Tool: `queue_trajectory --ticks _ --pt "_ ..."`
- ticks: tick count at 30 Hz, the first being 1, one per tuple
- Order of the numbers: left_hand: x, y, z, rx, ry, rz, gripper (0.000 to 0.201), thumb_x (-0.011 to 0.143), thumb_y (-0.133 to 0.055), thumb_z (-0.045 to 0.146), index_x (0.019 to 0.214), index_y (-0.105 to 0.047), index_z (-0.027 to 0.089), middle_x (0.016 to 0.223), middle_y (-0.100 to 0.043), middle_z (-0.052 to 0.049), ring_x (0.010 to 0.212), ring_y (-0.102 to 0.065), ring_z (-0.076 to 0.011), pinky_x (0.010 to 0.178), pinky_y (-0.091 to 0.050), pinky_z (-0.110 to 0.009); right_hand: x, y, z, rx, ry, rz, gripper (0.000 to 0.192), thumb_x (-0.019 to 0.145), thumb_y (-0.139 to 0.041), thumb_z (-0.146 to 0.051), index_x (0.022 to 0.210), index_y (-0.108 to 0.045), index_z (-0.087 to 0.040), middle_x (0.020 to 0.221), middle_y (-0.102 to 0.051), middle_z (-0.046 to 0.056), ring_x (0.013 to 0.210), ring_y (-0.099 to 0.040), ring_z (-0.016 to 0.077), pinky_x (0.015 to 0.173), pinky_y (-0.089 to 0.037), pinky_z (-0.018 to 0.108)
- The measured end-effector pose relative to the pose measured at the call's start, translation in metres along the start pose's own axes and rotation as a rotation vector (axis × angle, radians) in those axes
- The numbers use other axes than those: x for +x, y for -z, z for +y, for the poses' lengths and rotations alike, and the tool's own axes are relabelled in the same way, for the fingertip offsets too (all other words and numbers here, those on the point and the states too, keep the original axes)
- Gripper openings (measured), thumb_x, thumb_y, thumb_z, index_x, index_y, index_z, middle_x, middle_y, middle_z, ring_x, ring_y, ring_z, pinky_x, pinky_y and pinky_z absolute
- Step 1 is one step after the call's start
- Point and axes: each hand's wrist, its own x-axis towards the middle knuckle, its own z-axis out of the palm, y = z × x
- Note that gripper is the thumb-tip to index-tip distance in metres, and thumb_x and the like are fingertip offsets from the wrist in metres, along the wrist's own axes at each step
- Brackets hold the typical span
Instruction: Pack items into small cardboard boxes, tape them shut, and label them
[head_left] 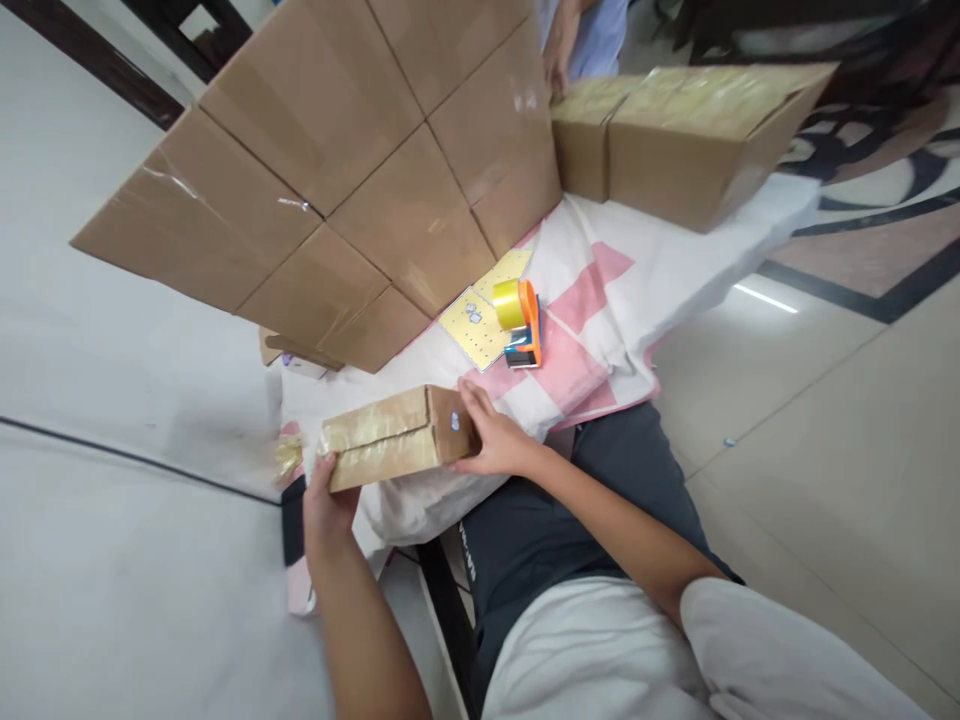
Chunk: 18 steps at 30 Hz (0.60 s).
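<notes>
A person seated at a table grips a small cardboard box (397, 435) between both hands; the left hand (326, 505) clasps its near end, fingers curled over the edge, while the right hand (491, 440) presses flat against the far end, thumb along the side; the box is brown, long and narrow, its top and side wrapped in glossy clear tape that catches the light, with a small pale sticker on the end by the right hand; a crumpled tail of tape (287, 455) sticks out at the left end; the box sits at the near edge of the table, just above the person's lap.

The table is covered by a white cloth (675, 250) with pink blocks; just beyond the box lie an orange tape dispenser (523, 322) loaded with a yellowish roll and, touching it, yellow dotted cards (474, 330); a tall stack of large cardboard boxes (337, 170) fills the back of the table; further right stands another taped carton (690, 140), where a second person's hand (559, 55) rests at its far corner; the floor (810, 400) is pale glossy tile with a dark patterned border; the wall (97, 320) at left is white.
</notes>
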Motion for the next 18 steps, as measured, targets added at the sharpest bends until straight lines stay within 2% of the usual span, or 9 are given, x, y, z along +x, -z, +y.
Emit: queue_trajectory --ticks 2,5,7,9,12,14,16,18 --pt "-0.003 0.005 -0.003 -0.009 0.003 0.029 0.033 0.072 -0.077 0.03 0.104 -0.072 0.03 0.111 -0.074 0.001 0.104 -0.068 -0.019 0.086 -0.058 -0.026 0.0 0.006 -0.006 -0.1 0.047 -0.068 0.14 0.064 -0.086 -0.049 0.161 0.011 -0.026 0.164 -0.015 0.019 0.146 -0.032 0.0374 0.106 -0.043 0.046" --pt "-0.01 0.006 -0.006 -0.029 0.016 0.085 0.036 0.072 -0.074 0.029 0.108 -0.072 0.029 0.112 -0.073 0.001 0.108 -0.067 -0.0196 0.088 -0.058 -0.026 -0.001 0.014 -0.018 -0.198 0.055 -0.115 0.14 0.063 -0.086 -0.044 0.16 0.013 -0.028 0.159 -0.026 0.019 0.134 -0.047 0.0378 0.096 -0.05 0.045" --pt "-0.019 0.001 -0.005 -0.046 0.015 0.068 0.04 0.071 -0.074 0.031 0.11 -0.071 0.028 0.113 -0.073 0.001 0.112 -0.066 -0.0215 0.091 -0.057 -0.029 -0.006 0.02 -0.025 -0.216 0.055 -0.115 0.143 0.058 -0.088 -0.042 0.161 0.01 -0.028 0.155 -0.031 0.018 0.128 -0.052 0.0376 0.093 -0.052 0.044" --pt "-0.03 -0.006 -0.006 -0.094 -0.001 -0.007 0.042 0.073 -0.073 0.042 0.113 -0.07 0.028 0.115 -0.072 -0.001 0.118 -0.063 -0.0243 0.096 -0.055 -0.032 -0.015 0.028 -0.029 -0.196 0.054 -0.079 0.144 0.054 -0.09 -0.043 0.162 0.005 -0.027 0.153 -0.032 0.019 0.128 -0.053 0.0376 0.096 -0.051 0.045" --pt "-0.042 -0.019 -0.016 -0.224 0.01 -0.161 0.052 0.077 -0.063 0.063 0.116 -0.069 0.029 0.123 -0.07 -0.004 0.126 -0.057 -0.0281 0.104 -0.051 -0.039 -0.037 0.049 -0.027 -0.103 0.041 0.053 0.137 0.054 -0.09 -0.049 0.161 -0.008 -0.025 0.155 -0.029 0.018 0.133 -0.047 0.038 0.104 -0.047 0.049" --pt "-0.044 -0.026 -0.03 -0.287 0.071 -0.253 0.056 0.078 -0.061 0.067 0.118 -0.069 0.029 0.129 -0.067 -0.006 0.13 -0.054 -0.0307 0.108 -0.046 -0.047 -0.056 0.073 -0.022 -0.041 0.033 0.194 0.128 0.056 -0.087 -0.055 0.159 -0.017 -0.024 0.155 -0.029 0.018 0.137 -0.043 0.0387 0.106 -0.047 0.051" --pt "-0.041 -0.03 -0.047 -0.313 0.14 -0.289 0.056 0.078 -0.062 0.064 0.12 -0.068 0.027 0.133 -0.064 -0.009 0.131 -0.052 -0.0324 0.112 -0.041 -0.054 -0.078 0.109 -0.018 -0.03 0.029 0.374 0.117 0.06 -0.084 -0.06 0.154 -0.025 -0.023 0.151 -0.034 0.018 0.136 -0.044 0.0386 0.106 -0.047 0.053" --pt "-0.036 -0.03 -0.064 -0.351 0.178 -0.255 0.053 0.079 -0.064 0.059 0.119 -0.069 0.024 0.132 -0.064 -0.011 0.129 -0.053 -0.031 0.114 -0.037 -0.053 -0.103 0.158 -0.015 -0.073 0.017 0.569 0.102 0.065 -0.082 -0.06 0.147 -0.033 -0.024 0.143 -0.045 0.016 0.132 -0.048 0.0367 0.107 -0.046 0.053"
